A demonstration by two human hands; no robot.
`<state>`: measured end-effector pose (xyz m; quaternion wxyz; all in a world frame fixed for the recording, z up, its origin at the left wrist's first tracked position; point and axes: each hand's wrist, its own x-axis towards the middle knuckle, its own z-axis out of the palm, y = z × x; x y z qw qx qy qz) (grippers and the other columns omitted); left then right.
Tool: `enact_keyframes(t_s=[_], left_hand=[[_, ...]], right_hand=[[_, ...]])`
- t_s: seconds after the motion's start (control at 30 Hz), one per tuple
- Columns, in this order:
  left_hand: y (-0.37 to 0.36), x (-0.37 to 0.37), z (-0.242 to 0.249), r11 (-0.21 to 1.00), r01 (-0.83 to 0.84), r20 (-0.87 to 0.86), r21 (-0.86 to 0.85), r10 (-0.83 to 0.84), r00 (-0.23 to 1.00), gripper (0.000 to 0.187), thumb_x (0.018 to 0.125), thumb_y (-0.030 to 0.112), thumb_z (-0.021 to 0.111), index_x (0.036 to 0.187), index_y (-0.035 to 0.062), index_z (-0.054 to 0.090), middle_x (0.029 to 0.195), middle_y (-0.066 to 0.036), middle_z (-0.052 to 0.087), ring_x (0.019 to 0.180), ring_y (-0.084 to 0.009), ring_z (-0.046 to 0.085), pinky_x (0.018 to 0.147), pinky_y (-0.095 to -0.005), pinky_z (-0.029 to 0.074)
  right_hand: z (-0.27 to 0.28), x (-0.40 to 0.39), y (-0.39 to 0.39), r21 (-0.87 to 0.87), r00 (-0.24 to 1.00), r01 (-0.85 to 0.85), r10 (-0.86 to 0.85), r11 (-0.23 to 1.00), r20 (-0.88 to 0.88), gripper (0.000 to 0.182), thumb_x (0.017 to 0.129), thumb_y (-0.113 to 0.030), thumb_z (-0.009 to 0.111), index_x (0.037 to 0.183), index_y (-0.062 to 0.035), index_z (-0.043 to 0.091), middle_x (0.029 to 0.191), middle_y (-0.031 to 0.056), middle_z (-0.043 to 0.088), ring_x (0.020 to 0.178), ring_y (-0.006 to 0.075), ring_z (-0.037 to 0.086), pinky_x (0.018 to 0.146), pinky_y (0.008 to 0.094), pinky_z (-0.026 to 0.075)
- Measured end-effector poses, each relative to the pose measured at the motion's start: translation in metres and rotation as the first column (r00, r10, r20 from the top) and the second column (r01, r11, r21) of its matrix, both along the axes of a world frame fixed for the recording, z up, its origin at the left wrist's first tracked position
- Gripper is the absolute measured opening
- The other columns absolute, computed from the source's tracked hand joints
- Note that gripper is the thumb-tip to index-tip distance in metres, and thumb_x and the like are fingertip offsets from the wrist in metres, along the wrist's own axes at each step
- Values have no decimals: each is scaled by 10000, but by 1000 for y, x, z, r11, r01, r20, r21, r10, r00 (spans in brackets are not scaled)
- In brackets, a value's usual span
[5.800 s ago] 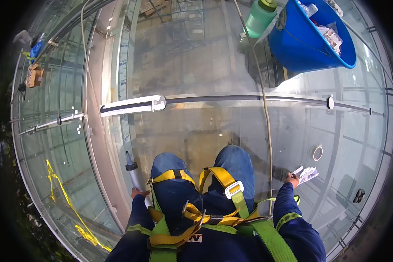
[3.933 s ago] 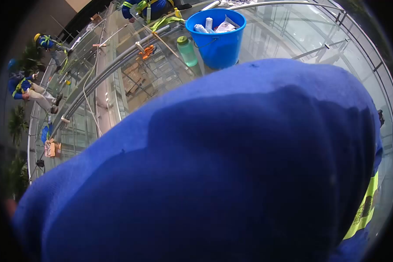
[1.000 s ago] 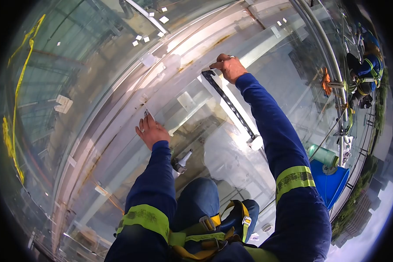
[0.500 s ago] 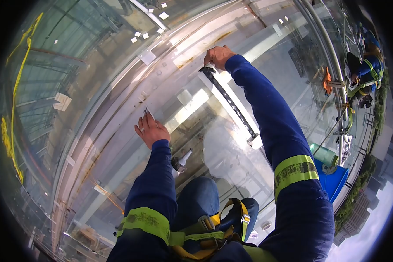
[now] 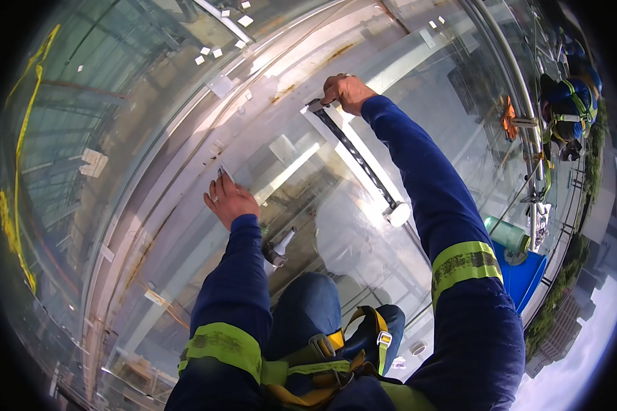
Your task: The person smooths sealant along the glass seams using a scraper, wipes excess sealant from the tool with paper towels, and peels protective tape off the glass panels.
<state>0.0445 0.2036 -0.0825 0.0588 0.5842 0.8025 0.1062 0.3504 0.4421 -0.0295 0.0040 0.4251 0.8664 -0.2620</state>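
My left hand (image 5: 232,200) rests on the glass with its fingers stretched out, and a small pale flat piece (image 5: 222,172) shows at the fingertips. Higher up and to the right, my right hand (image 5: 348,94) has its fingers closed at the upper end of a long black strip (image 5: 355,154). I cannot tell what is in those fingers. White bands run along both sides of the strip, and a white rounded piece (image 5: 397,214) sits at its lower end. Below my left hand lies a tool with a pale tapered tip and dark body (image 5: 280,248).
My knees (image 5: 307,312) are on the glass, with harness straps over them. At right, a metal rail (image 5: 511,65) carries an orange cloth (image 5: 508,118). A green container (image 5: 506,233) and blue bin (image 5: 523,277) stand near my right arm. Another person (image 5: 574,103) works beyond the rail.
The view has shifted slightly. My right hand has turned a little at the strip's upper end, where the black lump looks smaller. My left hand stays on the glass. The other person has leaned differently.
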Motion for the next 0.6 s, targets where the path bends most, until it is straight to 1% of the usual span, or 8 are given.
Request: enact_keyframes(t_s=[0.07,0.17,0.27,0.47,0.57,0.6], left_hand=[[-1,0,-1,1000,4,-4,6,-4,1000,466,837,119,514,1295,36,505,1284,-148,549,1272,-320,448,1127,-554,225],[0,0,1,1000,10,-4,-7,-10,1000,491,829,128,497,1308,16,506,1285,-164,549,1270,-315,459,1127,-546,218],[-1,0,1,1000,14,-8,-22,-14,1000,489,829,135,494,1303,14,506,1278,-164,552,1267,-313,462,1125,-546,220],[-1,-1,-2,1000,13,2,-20,-13,1000,439,842,138,509,1266,26,539,1281,-156,553,1268,-322,457,1128,-559,221],[0,-1,-1,999,11,2,-35,-11,1000,435,847,142,510,1265,27,540,1274,-160,555,1259,-317,467,1123,-558,226],[0,-1,-1,999,14,0,-38,-14,1000,431,849,142,511,1264,27,542,1272,-162,555,1254,-316,471,1121,-556,229]], right_hand=[[0,3,-6,-24,998,9,-7,1000,59,497,686,137,584,962,-239,755,1103,13,648,1109,247,588,935,439,447],[12,8,-20,62,997,-58,55,996,52,509,694,151,572,1007,-208,752,1064,48,640,1056,278,601,896,416,476],[12,19,-34,34,993,-53,50,998,106,548,677,148,580,1034,-236,742,1082,21,620,1109,250,568,921,429,434],[2,43,-57,40,993,-107,105,993,43,522,642,133,583,1001,-214,736,1092,9,604,1134,215,540,925,435,411],[10,50,-72,38,987,-124,119,992,112,496,649,121,590,993,-206,732,1081,4,607,1139,204,534,945,433,398],[10,54,-78,51,986,-135,129,990,109,495,647,115,599,1000,-205,731,1079,3,609,1140,202,533,951,431,394]])
